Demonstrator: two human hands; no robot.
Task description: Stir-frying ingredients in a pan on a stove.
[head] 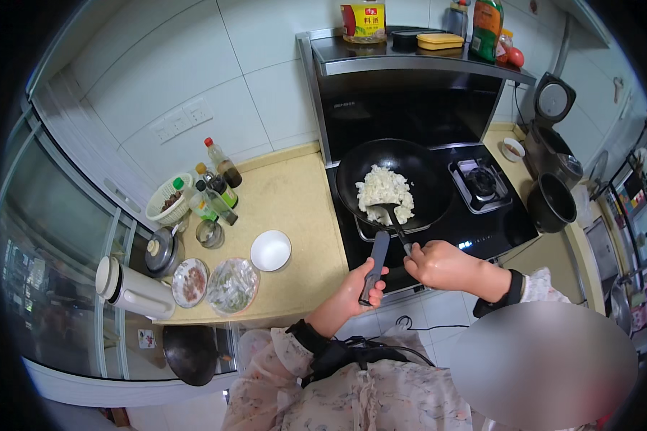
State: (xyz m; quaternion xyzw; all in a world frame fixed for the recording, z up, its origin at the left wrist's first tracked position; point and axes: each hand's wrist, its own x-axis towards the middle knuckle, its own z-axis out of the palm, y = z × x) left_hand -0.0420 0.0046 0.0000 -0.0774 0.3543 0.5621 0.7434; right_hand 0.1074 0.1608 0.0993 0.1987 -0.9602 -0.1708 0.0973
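Observation:
A black wok (431, 183) sits on the left burner of the black gas stove. White rice (384, 188) is heaped in its middle. My left hand (362, 285) grips the wok's grey handle (378, 253), which points toward me. In my right hand (436, 265) is the handle of a dark spatula (392, 215). The spatula's blade rests in the near part of the rice and is partly covered by it. Both hands are close together in front of the stove.
Left on the counter stand a white bowl (270, 250), a plastic-covered dish (233, 286), a plate of minced food (190, 282), a white jug (135, 288) and several sauce bottles (215, 196). To the right are a second burner (481, 182), a dark pot (551, 202) and an open rice cooker (554, 145).

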